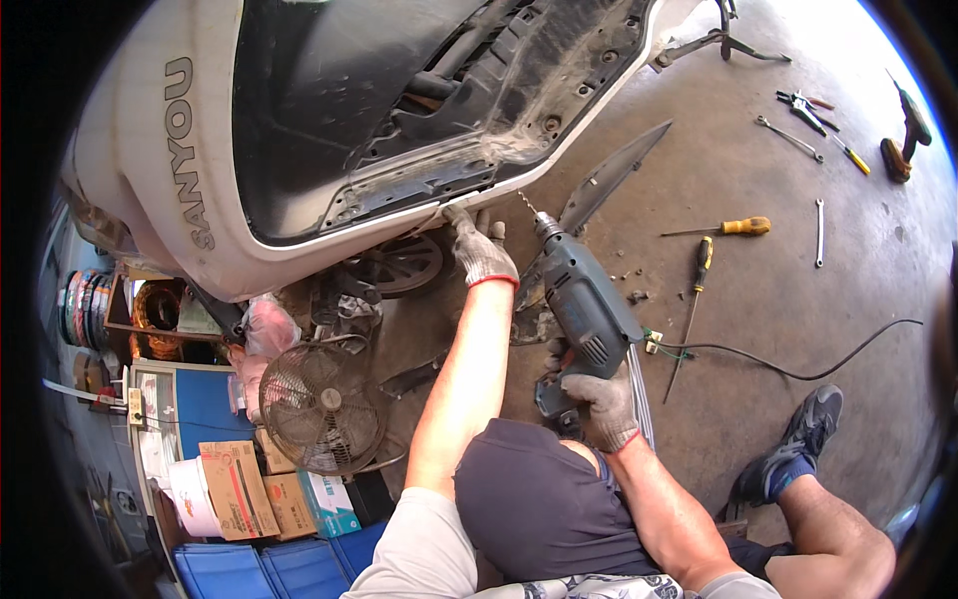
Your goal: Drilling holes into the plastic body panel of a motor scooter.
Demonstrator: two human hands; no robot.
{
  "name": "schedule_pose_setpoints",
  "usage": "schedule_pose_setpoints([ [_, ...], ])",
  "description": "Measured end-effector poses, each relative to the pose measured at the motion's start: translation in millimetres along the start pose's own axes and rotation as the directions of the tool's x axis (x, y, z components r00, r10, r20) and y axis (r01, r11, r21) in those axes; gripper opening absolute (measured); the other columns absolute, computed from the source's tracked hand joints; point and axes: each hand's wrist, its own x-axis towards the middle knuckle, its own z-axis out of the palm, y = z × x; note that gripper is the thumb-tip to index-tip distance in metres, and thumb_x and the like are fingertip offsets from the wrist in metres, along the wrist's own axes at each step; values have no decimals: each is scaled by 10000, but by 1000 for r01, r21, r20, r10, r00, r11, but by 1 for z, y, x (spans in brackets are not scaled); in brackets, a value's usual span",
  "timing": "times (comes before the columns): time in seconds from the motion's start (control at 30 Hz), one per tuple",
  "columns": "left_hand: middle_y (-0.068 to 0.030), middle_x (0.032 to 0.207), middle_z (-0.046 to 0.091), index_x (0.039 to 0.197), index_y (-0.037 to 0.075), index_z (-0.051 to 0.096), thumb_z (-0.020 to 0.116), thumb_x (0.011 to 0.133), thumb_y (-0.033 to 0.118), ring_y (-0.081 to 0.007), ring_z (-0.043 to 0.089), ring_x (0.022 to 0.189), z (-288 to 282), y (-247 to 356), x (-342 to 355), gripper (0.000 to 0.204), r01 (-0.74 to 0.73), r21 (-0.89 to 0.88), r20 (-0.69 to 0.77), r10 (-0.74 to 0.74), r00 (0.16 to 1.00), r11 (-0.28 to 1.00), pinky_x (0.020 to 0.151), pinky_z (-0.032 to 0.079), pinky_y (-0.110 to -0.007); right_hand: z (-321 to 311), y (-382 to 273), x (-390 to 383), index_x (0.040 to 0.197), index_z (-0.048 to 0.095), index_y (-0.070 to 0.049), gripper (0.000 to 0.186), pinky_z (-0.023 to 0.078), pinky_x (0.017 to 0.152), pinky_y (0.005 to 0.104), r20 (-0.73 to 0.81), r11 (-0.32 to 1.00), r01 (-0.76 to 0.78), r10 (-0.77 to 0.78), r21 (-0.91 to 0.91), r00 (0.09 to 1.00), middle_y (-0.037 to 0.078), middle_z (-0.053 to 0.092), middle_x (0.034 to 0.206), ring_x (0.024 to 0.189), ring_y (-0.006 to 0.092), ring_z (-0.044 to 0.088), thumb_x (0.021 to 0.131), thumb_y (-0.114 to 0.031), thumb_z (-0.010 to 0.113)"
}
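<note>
My left hand [479,245], in a pale knit glove with a red cuff, grips the lower edge of a white vehicle body panel [150,120] with a dark inner tray [289,130]. My right hand [599,399], also gloved, is shut on the handle of a grey corded drill [584,299]. Its long bit [526,203] points up toward the white rim, just right of my left hand, apart from it. A long dark trim piece [629,160] lies on the floor behind the drill. A wheel [404,262] shows under the panel, partly hidden.
Screwdrivers [743,226], wrenches [819,230], pliers [803,112] and another tool [903,140] lie on the concrete floor [758,299] with the cord. At left stand a fan [321,404], cardboard boxes [235,489], blue bins [220,574] and cable reels [85,309]. My foot [798,449] is at lower right.
</note>
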Motion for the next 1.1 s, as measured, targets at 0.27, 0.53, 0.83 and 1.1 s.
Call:
schedule_pose_setpoints([
  [0.27,8,1315,543,1345,161,489,613,890,602,-224,547,1210,-10,-2,4,646,-7,-36,62,9,998,999,708,436,-309,1,-3,1,1173,598,9,529,550,762,317,15,1000,14,-14,2,1000,90,656,1030,907,195,654,645,26,592],
  [0.53,46,1367,488,1381,190,464,599,901,601,-237,529,1200,-34,-4,16,646,-23,-80,164,36,986,997,708,429,-309,-4,-3,3,1171,581,14,547,555,781,348,26,1000,24,-24,-15,999,109,638,1039,911,215,646,625,32,573],
  [0.83,38,1194,554,1295,192,539,651,923,466,-213,553,1030,-30,8,24,475,-16,-101,205,37,978,995,680,426,-297,-5,-3,3,1205,553,23,592,576,787,383,5,999,26,-26,-34,1000,130,637,1068,931,228,642,614,37,556],
  [1.1,55,1203,573,1313,229,508,691,898,459,-187,575,991,-17,10,19,509,-97,-17,30,97,995,995,709,430,-294,-6,-1,2,1258,532,20,633,563,795,378,9,998,7,-6,-55,1000,133,645,1085,936,228,641,627,43,564],
])
